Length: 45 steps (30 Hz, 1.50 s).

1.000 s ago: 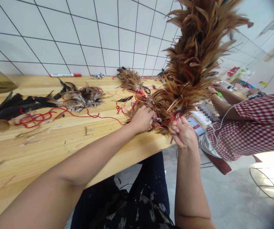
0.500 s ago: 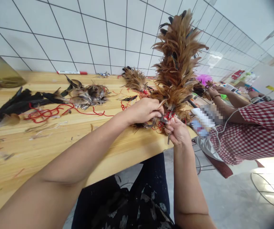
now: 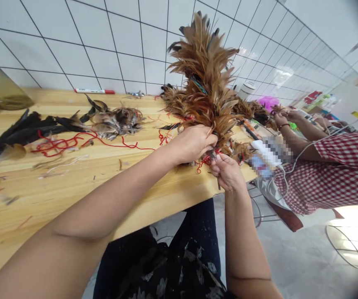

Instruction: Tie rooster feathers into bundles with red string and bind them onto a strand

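Note:
A tall bundle of brown feathers stands upright above the wooden table's front right edge. My left hand is closed round its base, fingers curled among the lowest feathers. Just right of it and lower, my right hand pinches the red string and the thin stem at the bundle's foot. More red string trails left across the table.
Loose black feathers and a mottled brown pile lie at the left and middle of the table. A red marker rests by the tiled wall. A person in a red checked shirt works at the right, hands on the table.
The feather bundle has swung left and stands more upright, lower in view. Both my hands have shifted slightly left with it and stayed at its base.

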Each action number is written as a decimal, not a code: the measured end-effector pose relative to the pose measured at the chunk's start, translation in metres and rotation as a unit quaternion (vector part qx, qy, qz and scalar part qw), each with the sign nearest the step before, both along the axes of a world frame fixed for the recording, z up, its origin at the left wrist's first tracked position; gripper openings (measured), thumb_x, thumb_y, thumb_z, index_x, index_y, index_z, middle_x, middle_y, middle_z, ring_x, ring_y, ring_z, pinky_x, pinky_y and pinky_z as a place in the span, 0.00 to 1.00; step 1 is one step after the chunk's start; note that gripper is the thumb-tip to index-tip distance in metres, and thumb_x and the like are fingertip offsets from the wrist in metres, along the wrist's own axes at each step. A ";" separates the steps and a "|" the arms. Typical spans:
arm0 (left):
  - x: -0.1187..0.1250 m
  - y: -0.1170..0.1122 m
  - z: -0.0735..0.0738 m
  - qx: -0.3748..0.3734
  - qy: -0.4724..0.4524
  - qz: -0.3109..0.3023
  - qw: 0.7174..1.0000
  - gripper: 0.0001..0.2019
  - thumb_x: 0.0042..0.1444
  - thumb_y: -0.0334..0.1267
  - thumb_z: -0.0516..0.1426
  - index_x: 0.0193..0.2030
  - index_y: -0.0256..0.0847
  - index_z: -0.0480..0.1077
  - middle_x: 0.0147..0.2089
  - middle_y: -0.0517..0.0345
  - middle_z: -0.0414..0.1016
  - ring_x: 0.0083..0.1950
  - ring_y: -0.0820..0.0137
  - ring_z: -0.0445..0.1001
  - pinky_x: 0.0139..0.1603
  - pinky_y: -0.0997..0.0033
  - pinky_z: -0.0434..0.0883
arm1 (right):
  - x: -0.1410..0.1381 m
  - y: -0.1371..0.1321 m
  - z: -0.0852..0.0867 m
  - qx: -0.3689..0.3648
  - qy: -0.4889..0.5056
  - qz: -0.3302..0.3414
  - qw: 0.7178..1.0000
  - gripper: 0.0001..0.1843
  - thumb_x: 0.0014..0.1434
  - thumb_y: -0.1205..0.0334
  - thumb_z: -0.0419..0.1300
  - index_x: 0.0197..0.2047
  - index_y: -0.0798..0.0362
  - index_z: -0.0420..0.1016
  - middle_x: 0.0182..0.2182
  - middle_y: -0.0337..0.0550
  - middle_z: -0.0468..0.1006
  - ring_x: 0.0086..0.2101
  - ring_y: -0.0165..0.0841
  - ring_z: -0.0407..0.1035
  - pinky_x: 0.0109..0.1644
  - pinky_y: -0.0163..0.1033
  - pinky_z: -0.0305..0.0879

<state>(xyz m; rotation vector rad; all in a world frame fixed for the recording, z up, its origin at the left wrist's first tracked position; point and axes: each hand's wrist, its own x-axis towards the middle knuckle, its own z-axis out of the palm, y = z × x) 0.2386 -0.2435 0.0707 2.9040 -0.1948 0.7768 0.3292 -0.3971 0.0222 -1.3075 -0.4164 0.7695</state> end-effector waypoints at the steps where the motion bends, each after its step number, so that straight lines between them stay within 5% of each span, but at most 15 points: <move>1: 0.000 -0.001 0.000 0.002 -0.002 0.001 1.000 0.08 0.63 0.35 0.54 0.39 0.37 0.74 0.38 0.51 0.72 0.43 0.65 0.70 0.43 0.67 0.64 | -0.001 -0.001 0.000 0.003 -0.003 0.000 1.000 0.24 0.37 0.53 0.75 0.24 0.54 0.64 0.17 0.32 0.66 0.15 0.18 0.50 0.18 0.26 0.40; 12: -0.003 -0.006 0.005 0.008 -0.020 -0.015 1.000 0.11 0.63 0.33 0.52 0.37 0.39 0.75 0.37 0.51 0.72 0.42 0.65 0.68 0.40 0.68 0.63 | -0.003 -0.008 0.002 0.017 -0.029 0.016 0.999 0.26 0.40 0.47 0.75 0.25 0.54 0.66 0.19 0.33 0.66 0.16 0.19 0.50 0.18 0.29 0.42; 24: -0.001 0.000 0.002 -0.064 -0.007 -0.042 0.997 0.08 0.60 0.31 0.55 0.37 0.40 0.76 0.37 0.54 0.73 0.43 0.66 0.69 0.43 0.68 0.65 | -0.004 -0.005 0.002 0.004 0.003 0.003 1.000 0.20 0.45 0.56 0.72 0.27 0.53 0.64 0.18 0.31 0.64 0.17 0.19 0.49 0.18 0.27 0.40; 37: -0.008 -0.015 0.013 0.008 -0.013 0.009 1.000 0.07 0.60 0.33 0.55 0.37 0.35 0.74 0.36 0.50 0.73 0.40 0.64 0.70 0.43 0.65 0.66 | -0.007 -0.012 0.009 -0.007 -0.085 0.075 0.994 0.30 0.43 0.37 0.71 0.24 0.52 0.62 0.16 0.29 0.55 0.18 0.20 0.45 0.21 0.30 0.39; 45: -0.010 -0.024 0.012 -0.010 -0.087 0.006 0.996 0.07 0.60 0.34 0.56 0.42 0.37 0.73 0.41 0.49 0.74 0.45 0.61 0.70 0.47 0.61 0.66 | -0.005 -0.009 0.014 0.012 -0.088 -0.011 0.996 0.30 0.37 0.41 0.75 0.25 0.52 0.63 0.16 0.29 0.59 0.17 0.20 0.48 0.19 0.30 0.42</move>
